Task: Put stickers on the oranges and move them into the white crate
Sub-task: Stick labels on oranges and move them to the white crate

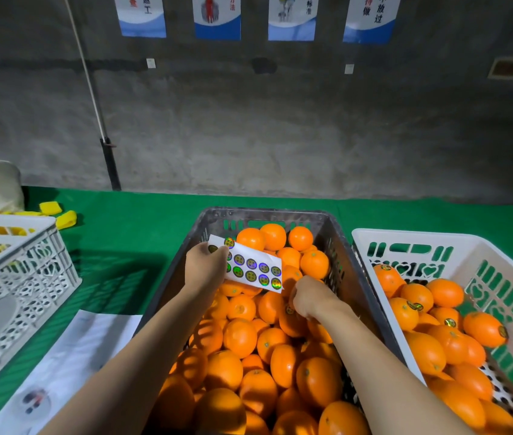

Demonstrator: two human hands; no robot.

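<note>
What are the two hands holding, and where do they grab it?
The left hand holds the sticker sheet by its left end. The right hand curls over an orange in the dark crate, on top.

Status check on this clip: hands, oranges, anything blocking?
Left hand holds white sheet of round holographic stickers. Right hand fingers curled on an orange in dark grey plastic crate. White slotted crate part-filled; path clear.

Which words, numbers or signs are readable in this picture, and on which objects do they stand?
"返工": leftmost wall poster, cut off at the top.
"方法": second poster, red characters.
"标准": third poster, partly cut off.
"不放过": fourth poster; beside it red "做", the rest cut off.
Sticker sheet held by the left hand: round logos too small to read.
Stickers on the oranges in the white crate: unreadable.
</note>
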